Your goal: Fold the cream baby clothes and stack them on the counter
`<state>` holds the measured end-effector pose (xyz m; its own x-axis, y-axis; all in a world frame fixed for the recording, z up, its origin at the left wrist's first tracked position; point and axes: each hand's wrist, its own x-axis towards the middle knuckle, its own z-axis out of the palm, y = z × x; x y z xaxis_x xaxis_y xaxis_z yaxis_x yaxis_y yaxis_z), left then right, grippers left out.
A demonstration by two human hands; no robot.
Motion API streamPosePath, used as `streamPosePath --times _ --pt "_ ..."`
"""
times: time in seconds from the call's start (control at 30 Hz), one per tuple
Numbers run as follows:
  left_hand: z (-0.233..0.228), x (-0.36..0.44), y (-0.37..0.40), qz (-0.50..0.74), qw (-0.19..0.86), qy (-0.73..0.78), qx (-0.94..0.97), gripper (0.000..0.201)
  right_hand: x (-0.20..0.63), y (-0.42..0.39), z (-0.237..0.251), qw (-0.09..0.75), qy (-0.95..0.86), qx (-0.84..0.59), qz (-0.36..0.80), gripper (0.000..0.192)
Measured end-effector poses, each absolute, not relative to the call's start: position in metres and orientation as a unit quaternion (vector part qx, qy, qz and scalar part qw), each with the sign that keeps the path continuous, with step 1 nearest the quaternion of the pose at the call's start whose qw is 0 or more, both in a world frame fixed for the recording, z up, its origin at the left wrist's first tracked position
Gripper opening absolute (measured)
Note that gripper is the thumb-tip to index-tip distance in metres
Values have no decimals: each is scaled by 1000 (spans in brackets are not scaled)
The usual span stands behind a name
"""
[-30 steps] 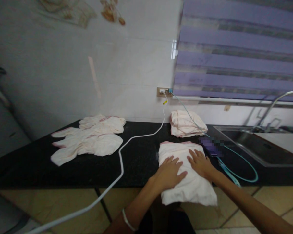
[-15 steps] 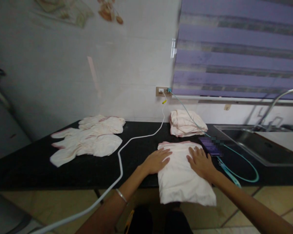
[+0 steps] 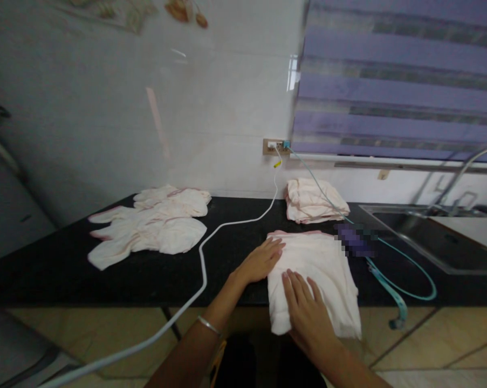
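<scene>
A folded white cloth (image 3: 332, 269) with a pink edge lies in front of me, its near end hanging over the counter's front edge. My left hand (image 3: 263, 260) rests on its upper left side, fingers stretched out. Flat on the lower middle of the same cloth lies my right hand (image 3: 308, 302), its fingers extended and slightly spread. Neither hand grips anything. Behind this cloth sits a stack of folded white cloths (image 3: 314, 202). Several rumpled white cloths with pink edging (image 3: 154, 226) are spread at the left.
A white cable (image 3: 203, 264) runs across the black counter (image 3: 231, 264) from the wall socket (image 3: 276, 146). Right of the cloth are a purple phone-like object (image 3: 354, 241), partly blurred out, and a teal cord (image 3: 413, 264) with a strap. A sink (image 3: 421, 242) is at the far right.
My right hand has moved from the cloth's upper right down and left to its lower middle. My left hand stays at the upper left. The view has shifted slightly.
</scene>
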<state>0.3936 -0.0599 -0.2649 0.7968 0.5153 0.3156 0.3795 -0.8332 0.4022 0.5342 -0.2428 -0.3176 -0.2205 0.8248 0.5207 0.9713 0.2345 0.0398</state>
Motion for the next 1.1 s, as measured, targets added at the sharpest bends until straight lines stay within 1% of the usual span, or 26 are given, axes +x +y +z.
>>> streamPosePath --times 0.07,0.13,0.37,0.53,0.63,0.7,0.77,0.83,0.93,1.03,1.1 --pt "-265 394 -61 203 170 246 932 54 539 -237 -318 207 -748 -596 -205 103" --pt "-265 394 -61 201 178 249 931 53 541 -235 -317 215 -744 -595 -215 100" --pt "-262 393 -63 237 195 240 921 52 545 -244 -318 236 -770 -556 -205 108" --pt "-263 391 -62 311 195 222 903 47 545 -258 -314 247 -784 -540 -178 104" --pt "-261 388 -65 360 174 231 887 42 547 -266 -310 248 -801 -521 -162 104" --pt "-256 383 -71 367 158 241 885 37 552 -271 -307 255 -817 -497 -144 105" --pt "-248 376 -80 348 154 257 888 34 559 -278 -302 275 -828 -476 -112 101" --pt "-240 366 -89 320 171 268 892 35 565 -285 -294 298 -829 -470 -58 92" --pt "-230 348 -102 267 258 216 903 47 566 -293 -270 345 -798 -491 54 73" --pt "-221 330 -120 201 359 139 901 59 560 -298 -234 404 -739 -514 163 53" --pt "-213 317 -137 170 389 117 898 65 555 -302 -209 430 -707 -516 223 48"
